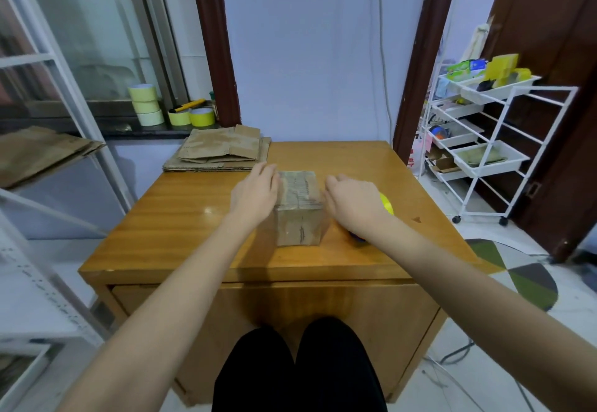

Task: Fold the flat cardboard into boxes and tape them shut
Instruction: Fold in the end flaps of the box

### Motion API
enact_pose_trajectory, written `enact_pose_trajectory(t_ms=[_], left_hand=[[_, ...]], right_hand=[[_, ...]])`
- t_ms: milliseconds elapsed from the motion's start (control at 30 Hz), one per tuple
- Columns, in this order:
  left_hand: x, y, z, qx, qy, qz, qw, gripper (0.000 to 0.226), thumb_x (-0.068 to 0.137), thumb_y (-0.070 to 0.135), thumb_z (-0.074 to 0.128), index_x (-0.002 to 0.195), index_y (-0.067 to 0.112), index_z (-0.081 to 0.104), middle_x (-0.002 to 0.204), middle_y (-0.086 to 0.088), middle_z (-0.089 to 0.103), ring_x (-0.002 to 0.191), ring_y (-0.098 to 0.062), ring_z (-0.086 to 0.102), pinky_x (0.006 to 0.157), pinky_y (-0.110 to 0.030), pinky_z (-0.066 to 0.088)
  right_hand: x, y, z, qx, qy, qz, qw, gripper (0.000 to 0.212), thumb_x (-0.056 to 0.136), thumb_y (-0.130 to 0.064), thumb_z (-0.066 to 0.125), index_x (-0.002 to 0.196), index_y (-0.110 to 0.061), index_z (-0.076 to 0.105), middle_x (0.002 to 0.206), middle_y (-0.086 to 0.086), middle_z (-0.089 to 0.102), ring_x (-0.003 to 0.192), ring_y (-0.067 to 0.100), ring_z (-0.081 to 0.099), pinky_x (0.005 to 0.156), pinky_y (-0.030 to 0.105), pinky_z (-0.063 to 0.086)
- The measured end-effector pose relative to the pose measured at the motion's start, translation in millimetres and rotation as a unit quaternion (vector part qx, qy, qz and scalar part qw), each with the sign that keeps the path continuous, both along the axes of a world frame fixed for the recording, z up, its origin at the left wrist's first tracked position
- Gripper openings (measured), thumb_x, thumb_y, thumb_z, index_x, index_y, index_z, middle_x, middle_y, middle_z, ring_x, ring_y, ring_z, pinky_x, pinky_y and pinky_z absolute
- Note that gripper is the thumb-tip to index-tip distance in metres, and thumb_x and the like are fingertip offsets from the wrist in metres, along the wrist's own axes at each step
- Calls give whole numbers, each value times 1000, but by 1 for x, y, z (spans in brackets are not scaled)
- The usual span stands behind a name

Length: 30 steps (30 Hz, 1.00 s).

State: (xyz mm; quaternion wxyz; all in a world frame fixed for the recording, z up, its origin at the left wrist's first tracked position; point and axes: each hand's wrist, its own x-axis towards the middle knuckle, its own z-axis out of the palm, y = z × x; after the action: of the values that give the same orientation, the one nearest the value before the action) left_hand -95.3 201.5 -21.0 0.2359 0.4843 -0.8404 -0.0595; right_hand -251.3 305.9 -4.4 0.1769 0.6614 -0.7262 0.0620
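We start with the counter (181, 218), which fills the middle of the frame. On it, at centre, stands one box (299, 208), already folded up, its top flaps down and a strip of tape running along the top seam and over the near face. So we judge this box done, or very nearly — what seems left on it is a last press of the tape.

At the upper left of the counter lies a stack of flat cardboard (223, 151), several sheets deep, untouched. More flat sheets (38, 153) rest on a shelf at the far left of the frame. That is the bulk of the task still ahead of us.

Our left hand (255, 195) lies against the left side of the box, fingers straight and together, pressing rather than gripping. Our right hand (350, 205) hovers just beside the right side; its fingers look loosely bent and hold nothing, though whether they touch the cardboard we cannot tell.

Just behind the right hand, a yellow tape roll (387, 203) sits on the counter, mostly hidden. Spare rolls (147, 105) — stacked and single — wait on the sill at upper left.
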Motion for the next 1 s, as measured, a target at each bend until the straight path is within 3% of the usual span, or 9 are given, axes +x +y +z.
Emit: enact_pose_trajectory(t_ms=[100,167,333,467,567,700,800,1000], left_hand=[[1,23,12,-78,22,-22,996,40,103,29,31,130,11,54,146,-3,41,125,-20,48,92,-36,43],[-3,42,17,-125,35,-64,990,33,100,23,39,121,10,60,136,-5,50,119,-20,51,89,-37,45],[-42,91,2,-109,-7,-185,977,26,90,17,52,113,8,61,109,-10,56,102,-29,54,86,-42,43],[-83,121,-22,-4,-146,-141,979,42,91,23,53,127,6,42,123,-13,48,114,-31,50,89,-39,44],[-102,125,-38,28,-191,-117,974,49,91,24,57,130,3,37,128,-16,44,117,-33,49,87,-41,46],[-112,113,-57,14,-149,-99,984,44,95,21,52,132,5,35,127,-14,46,116,-31,48,86,-40,47],[-114,105,-66,-11,-120,-106,987,35,98,18,48,130,7,39,125,-13,46,112,-29,49,83,-40,48],[-109,100,-69,-40,-50,-127,990,27,99,29,47,119,12,52,121,-5,54,107,-26,52,76,-37,46]], right_hand=[[-22,23,-6,-144,-78,31,986,16,95,-18,48,98,-3,55,92,13,55,87,32,55,54,32,33],[-44,35,-10,-165,-131,3,977,16,93,-16,51,101,-3,56,95,14,55,87,32,54,57,35,38],[-87,55,-33,-76,-202,-93,972,26,95,-13,43,119,-5,50,116,14,55,98,35,55,70,37,39],[-98,63,-57,21,-194,-122,973,36,91,-13,45,127,-14,46,118,8,58,100,32,59,73,36,46],[-97,64,-67,48,-219,-112,968,33,89,-17,49,122,-16,47,109,5,60,99,29,59,74,36,47],[-96,64,-75,35,-246,-92,964,19,89,-22,55,105,-13,52,96,2,61,92,27,59,68,32,43],[-96,64,-79,18,-262,-74,962,11,88,-21,56,88,-18,46,86,-3,55,88,24,58,62,28,34],[-97,64,-80,-24,-322,-42,945,12,89,-23,59,88,-16,50,82,-5,55,83,22,57,60,30,35]])
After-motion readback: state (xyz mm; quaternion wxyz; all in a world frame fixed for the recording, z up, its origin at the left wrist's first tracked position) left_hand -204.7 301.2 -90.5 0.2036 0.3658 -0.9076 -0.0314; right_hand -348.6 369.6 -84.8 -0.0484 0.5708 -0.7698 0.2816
